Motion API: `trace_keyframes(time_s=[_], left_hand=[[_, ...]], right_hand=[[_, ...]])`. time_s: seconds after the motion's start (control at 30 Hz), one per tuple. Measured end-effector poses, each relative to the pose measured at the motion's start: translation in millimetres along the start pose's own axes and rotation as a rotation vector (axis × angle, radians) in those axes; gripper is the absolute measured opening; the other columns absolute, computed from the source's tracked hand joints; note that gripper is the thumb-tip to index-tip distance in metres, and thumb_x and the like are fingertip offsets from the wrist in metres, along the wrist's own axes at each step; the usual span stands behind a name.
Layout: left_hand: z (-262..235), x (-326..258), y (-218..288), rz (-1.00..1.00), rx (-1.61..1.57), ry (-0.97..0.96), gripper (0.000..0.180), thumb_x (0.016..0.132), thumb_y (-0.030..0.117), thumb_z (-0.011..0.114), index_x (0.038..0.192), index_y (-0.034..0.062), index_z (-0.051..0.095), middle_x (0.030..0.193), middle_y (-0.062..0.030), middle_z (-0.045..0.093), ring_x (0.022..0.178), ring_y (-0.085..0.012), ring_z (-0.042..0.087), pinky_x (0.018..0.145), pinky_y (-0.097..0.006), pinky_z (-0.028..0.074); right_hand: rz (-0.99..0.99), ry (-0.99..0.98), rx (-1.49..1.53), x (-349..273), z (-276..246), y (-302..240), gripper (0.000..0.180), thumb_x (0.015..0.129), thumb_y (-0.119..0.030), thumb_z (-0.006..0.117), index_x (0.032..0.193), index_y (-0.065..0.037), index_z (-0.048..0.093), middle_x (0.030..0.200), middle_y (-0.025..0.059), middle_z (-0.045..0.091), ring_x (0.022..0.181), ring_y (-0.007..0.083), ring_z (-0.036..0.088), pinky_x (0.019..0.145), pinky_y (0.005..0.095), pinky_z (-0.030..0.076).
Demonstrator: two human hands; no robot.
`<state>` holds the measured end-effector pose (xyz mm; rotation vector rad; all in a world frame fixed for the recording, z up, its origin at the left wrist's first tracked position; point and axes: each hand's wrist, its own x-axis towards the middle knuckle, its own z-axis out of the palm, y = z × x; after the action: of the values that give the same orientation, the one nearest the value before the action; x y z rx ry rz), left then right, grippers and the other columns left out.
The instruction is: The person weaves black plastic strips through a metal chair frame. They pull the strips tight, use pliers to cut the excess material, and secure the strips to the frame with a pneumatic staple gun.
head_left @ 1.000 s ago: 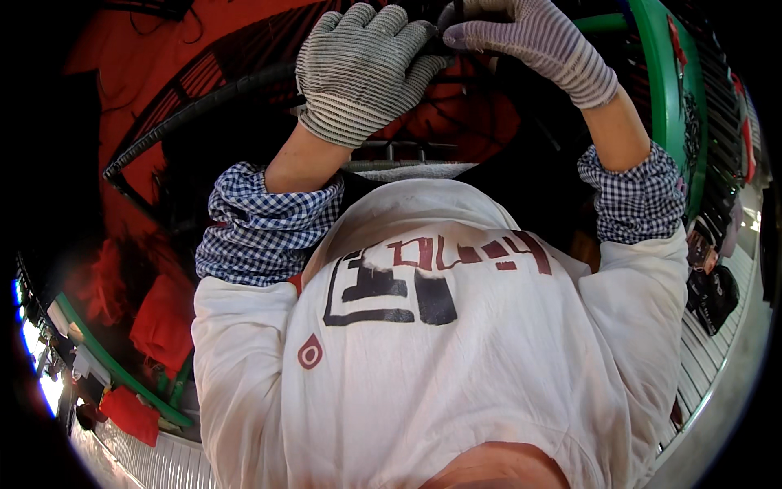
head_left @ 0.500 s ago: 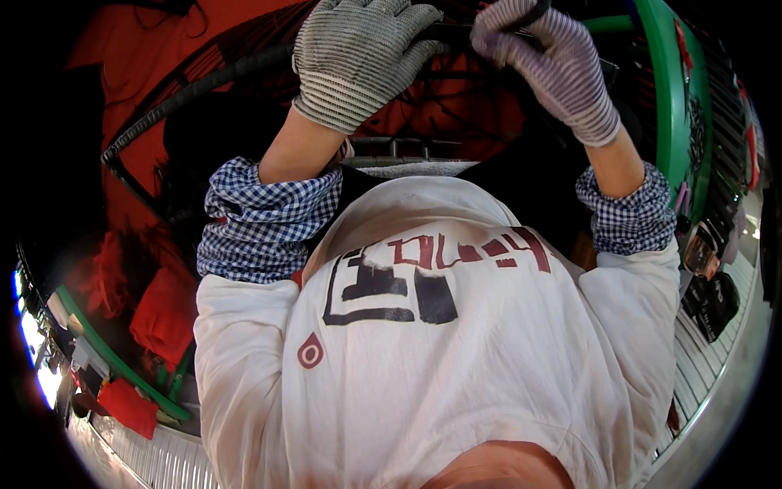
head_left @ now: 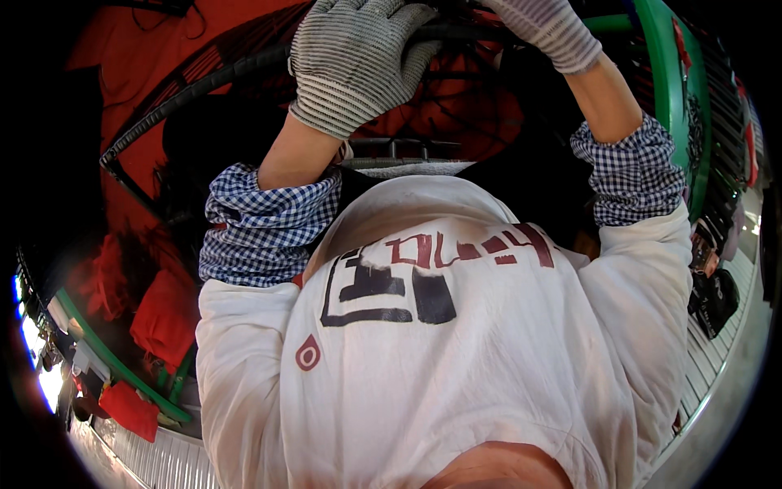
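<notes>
Reaching farther than before, the gloved right hand [head_left: 550, 31] has its fingertips out of view, its grip impossible to tell. The gloved left hand [head_left: 350, 67], apart from it, stays over the far black-wrapped curved rail [head_left: 216, 79], apparently steadying it; whether it grips is hidden.

grey/blk striped L glove [head_left: 352, 69], lilac striped R glove [head_left: 549, 28], blue/wht chkd cuffs [head_left: 273, 226], blk rim [head_left: 204, 83]

The top edge crops the left hand [head_left: 352, 69] at some fingertips, the right hand [head_left: 547, 28] at its fingers.
</notes>
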<state>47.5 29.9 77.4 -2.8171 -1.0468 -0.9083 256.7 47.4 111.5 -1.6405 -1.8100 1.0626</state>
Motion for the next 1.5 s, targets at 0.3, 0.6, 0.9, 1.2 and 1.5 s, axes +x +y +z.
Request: trace_keyframes(time_s=[0.3, 0.6, 0.9, 1.2, 1.5], left_hand=[[0, -2, -1, 0.029, 0.017, -0.001, 0.034, 0.07, 0.022, 0.074, 0.103, 0.0129, 0.07, 0.084, -0.0054, 0.06, 0.081, -0.0237, 0.059, 0.077, -0.038, 0.045], [7, -4, -1, 0.012, -0.001, 0.009, 0.035, 0.068, 0.023, 0.075, 0.1, 0.0117, 0.071, 0.083, -0.0056, 0.059, 0.08, -0.0236, 0.058, 0.075, -0.039, 0.045], [5, -1, 2, 0.009, 0.008, 0.077, 0.034, 0.067, 0.024, 0.077, 0.097, 0.0088, 0.071, 0.086, -0.0065, 0.061, 0.079, -0.0245, 0.059, 0.073, -0.039, 0.045], [10, 3, 10, -0.082, -0.068, -0.019, 0.034, 0.07, 0.023, 0.079, 0.102, 0.0121, 0.075, 0.087, -0.0048, 0.062, 0.08, -0.0229, 0.06, 0.075, -0.038, 0.043], [29, 5, 4, -0.039, 0.0, -0.013, 0.03, 0.076, 0.033, 0.077, 0.098, 0.0138, 0.077, 0.088, -0.0013, 0.065, 0.084, -0.0215, 0.061, 0.075, -0.037, 0.044]], right_hand=[[-0.561, 0.181, 0.142, -69, 16, 23, 0.005, 0.088, -0.003, 0.072, 0.09, -0.002, 0.068, 0.083, 0.0065, 0.068, 0.076, 0.0191, 0.061, 0.071, 0.0321, 0.05], [-0.294, 0.221, -0.056, -26, 11, -16, 0.007, 0.087, -0.003, 0.07, 0.087, 0.004, 0.069, 0.077, 0.0102, 0.069, 0.069, 0.0166, 0.067, 0.064, 0.0281, 0.052], [0.039, -0.083, -0.191, 25, 7, 3, 0.023, 0.09, -0.022, 0.07, 0.093, 0.001, 0.073, 0.082, 0.0158, 0.072, 0.074, 0.0206, 0.068, 0.069, 0.0332, 0.054], [0.133, -0.435, -0.454, 54, 12, 34, 0.034, 0.095, -0.035, 0.061, 0.093, -0.004, 0.071, 0.084, 0.0153, 0.069, 0.076, 0.0279, 0.064, 0.072, 0.0399, 0.051], [-0.111, 0.16, -0.447, 47, 7, 39, 0.024, 0.095, -0.025, 0.059, 0.096, -0.005, 0.072, 0.086, 0.0141, 0.07, 0.081, 0.0311, 0.066, 0.077, 0.0403, 0.053]])
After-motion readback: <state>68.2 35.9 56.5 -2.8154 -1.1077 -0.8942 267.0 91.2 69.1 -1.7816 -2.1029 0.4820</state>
